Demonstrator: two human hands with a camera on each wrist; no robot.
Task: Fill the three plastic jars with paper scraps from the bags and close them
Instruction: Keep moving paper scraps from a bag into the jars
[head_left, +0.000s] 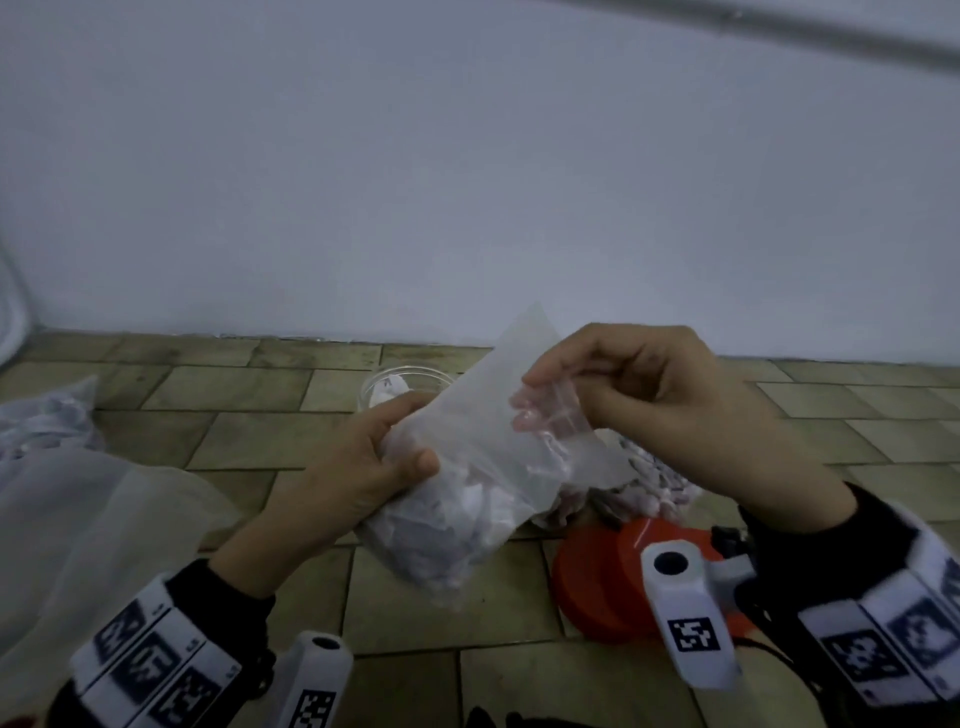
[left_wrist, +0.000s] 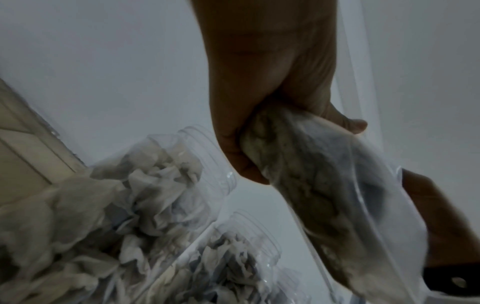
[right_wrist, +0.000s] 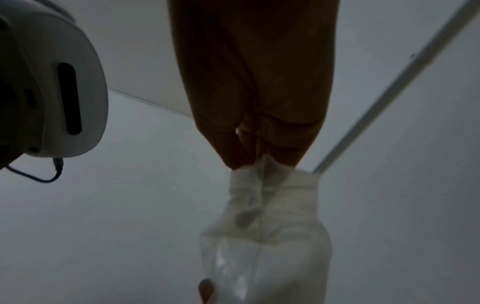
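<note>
Bag of paper scraps held in air, long axis slanted, mouth up-right; lower bulk gripped by left hand, top edge pinched by right hand; open jar on floor just behind bag, nearer left hand; mouth to be turned toward jar

Bare indoor corner, kind unclear: worn tan floor tiles against plain white wall.
</note>
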